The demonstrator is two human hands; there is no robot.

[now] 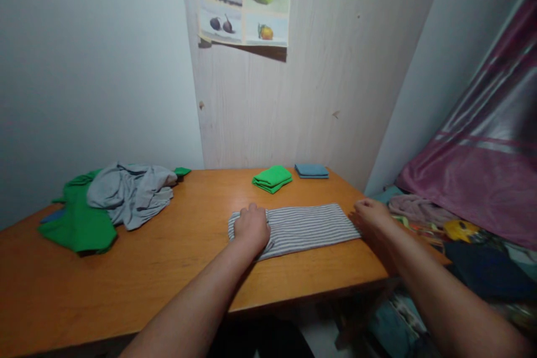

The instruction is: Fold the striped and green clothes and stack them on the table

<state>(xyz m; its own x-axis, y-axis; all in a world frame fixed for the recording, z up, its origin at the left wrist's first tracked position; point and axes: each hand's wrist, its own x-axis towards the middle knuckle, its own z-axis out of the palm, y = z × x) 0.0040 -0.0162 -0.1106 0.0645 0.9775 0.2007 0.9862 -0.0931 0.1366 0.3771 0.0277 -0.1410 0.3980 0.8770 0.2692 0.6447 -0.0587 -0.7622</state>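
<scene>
Far left: rumpled heap of green cloth [79, 229], with a grey cloth [130, 193] flopped over part of it and a bit of blue cloth [52, 216] poking out beside. Then a good stretch of bare tabletop [168, 257], so loads of elbow room on that side.

Next up, left hand [252, 228] down on the left end of the striped cloth [310, 228], fingers curled over. Can't tell if gripping or just pressing. Striped cloth lying as a long flat strip, mid-table, set in from the front edge. Looks like mid-fold to me, probably at the smoothing and squaring-up bit. Would guess at needing one short end brought across to the other next, stripes kept lined up.

Behind that, a folded green cloth [272, 179], then a folded blue cloth [311, 171] close to the back edge. Not much space back there.

Right hand [372, 210] bunched up narrow at the strip's right end; can't tell whether pinching a corner or only beside it. Pretty tight against the table's right edge, with a mauve coiled cloth [422, 211] and pink curtain [474, 168] beyond. Better to work leftward.
</scene>
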